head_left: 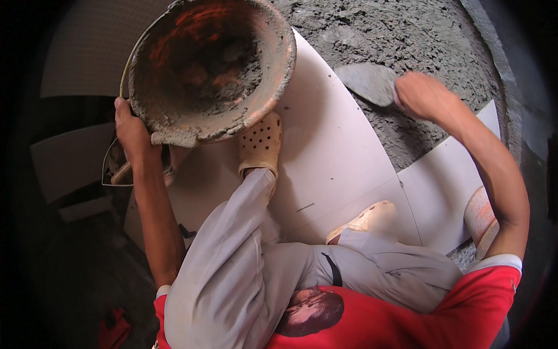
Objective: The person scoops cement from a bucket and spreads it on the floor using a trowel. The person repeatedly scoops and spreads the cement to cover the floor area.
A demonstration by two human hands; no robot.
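Mortar-caked and orange, the bucket (212, 70) sits tilted at upper left beside our clog; we judge it heavy, rigid, gritty, best held at rim or wire bail. Our left hand (132, 131) is clenched on its lower rim. Our right hand (421, 93) grips the trowel (367, 82), its blade touching wet mortar bed (407, 35) above the white tiles (337, 151).

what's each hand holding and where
Left hand grips the mortar bucket at its rim. Right hand holds a trowel by its handle, hidden in the fist.
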